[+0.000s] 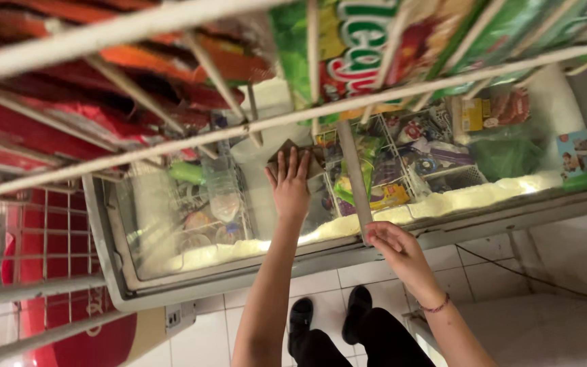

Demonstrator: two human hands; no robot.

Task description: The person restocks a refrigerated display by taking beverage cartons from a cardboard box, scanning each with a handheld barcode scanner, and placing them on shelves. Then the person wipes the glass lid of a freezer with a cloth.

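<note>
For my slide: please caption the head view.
Left hand presses a cloth on the freezer lid; right hand grips its edge.

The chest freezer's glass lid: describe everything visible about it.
The glass lid is made of clear sliding panes in a pale metal frame, lying flat atop the freezer. Frost lines the near inner edge. The left hand presses a brown cloth flat on the glass; the right hand grips the near end of the middle frame bar.

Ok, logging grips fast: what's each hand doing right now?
Left hand: open, flat on a brown cloth.
Right hand: closed on the freezer lid's edge.
</note>
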